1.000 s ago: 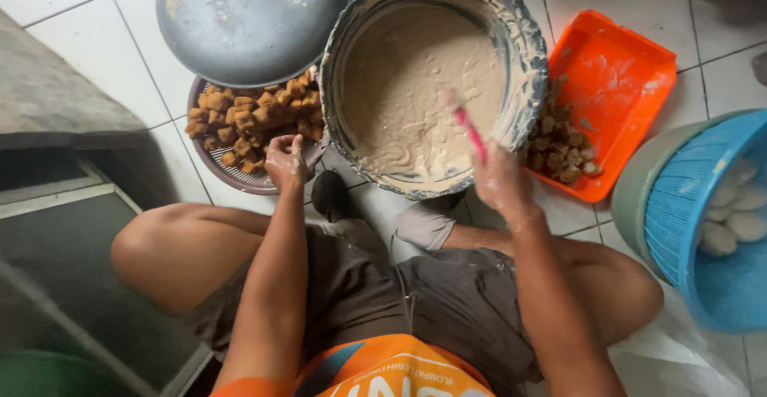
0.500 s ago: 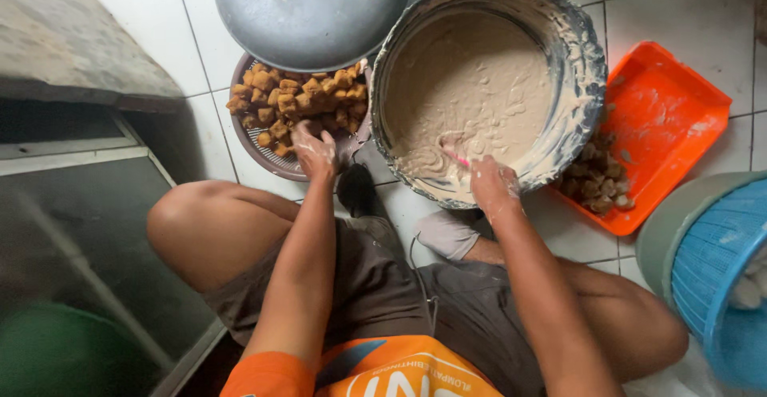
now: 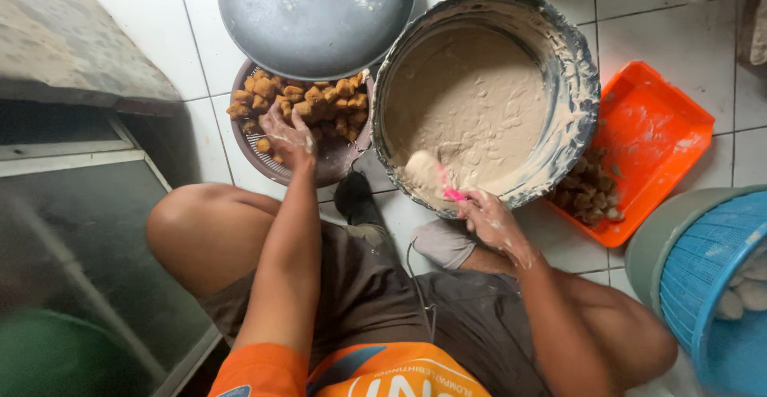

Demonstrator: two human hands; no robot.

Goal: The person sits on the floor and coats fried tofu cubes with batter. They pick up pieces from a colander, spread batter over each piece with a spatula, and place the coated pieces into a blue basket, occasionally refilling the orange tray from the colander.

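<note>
Two hands work apart: left hand (image 3: 289,137) grips fried tofu cubes (image 3: 300,101); right hand (image 3: 491,221) clamps a batter-laden pink spatula (image 3: 435,180), which could drip outside the batter basin (image 3: 575,85).

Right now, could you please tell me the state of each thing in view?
Large grey metal basin: filled with beige batter.
Pink-handled spoon: loaded, in right hand.
Brown round strainer: holds fried cubes, half covered by grey domed lid; left hand on cubes.
Orange plastic tray: nearly empty.
</note>
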